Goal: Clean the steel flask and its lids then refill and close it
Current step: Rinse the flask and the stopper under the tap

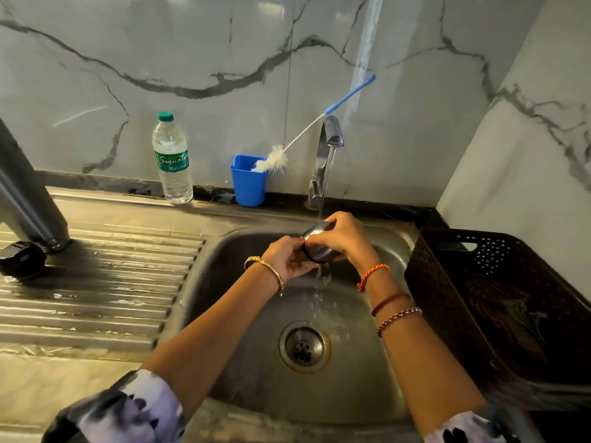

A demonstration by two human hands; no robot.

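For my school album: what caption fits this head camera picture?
Both hands rinse the flask's steel cup lid under the running tap.

Soft daylight, wall glare, blurred edges

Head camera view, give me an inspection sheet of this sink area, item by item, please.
Surface: wet ribbed steel drainboard beside the steel sink basin, tap running.
Job's things: round steel cup lid held under the stream; tall steel flask standing on the drainboard; black inner lid in front of it.
Clutter: clear plastic water bottle with green cap, blue plastic cup holding a white bottle brush with blue handle, dark perforated basket.
Grippers: left hand and right hand both grip the lid.
Cables: nothing seen.
Surroundings: grey-veined marble wall.
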